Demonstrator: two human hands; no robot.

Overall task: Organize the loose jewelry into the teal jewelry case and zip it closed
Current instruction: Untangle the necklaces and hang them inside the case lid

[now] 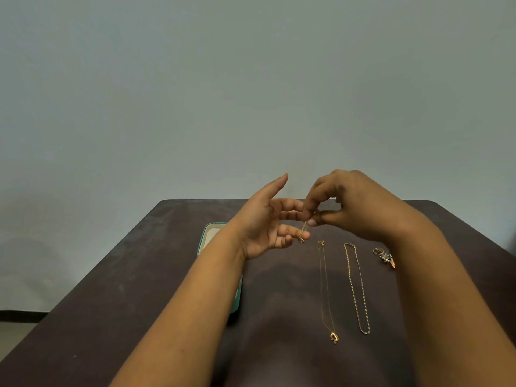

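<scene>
My right hand (346, 205) is raised over the table and pinches a short gold chain (303, 231) that dangles from its thumb and forefinger. My left hand (268, 222) hovers beside it, palm turned toward the chain, fingers spread and relaxed, holding nothing. The teal jewelry case (205, 238) lies open on the table behind my left forearm, mostly hidden by it. On the table lie a thin necklace with a gold pendant (325, 291) and a thicker gold chain necklace (356, 289), both stretched out lengthwise.
A gold ring (378, 250) and a small cluster of ornate pieces (389, 259) sit at the right, partly behind my right forearm. The dark brown table (125, 289) ends at a plain grey wall.
</scene>
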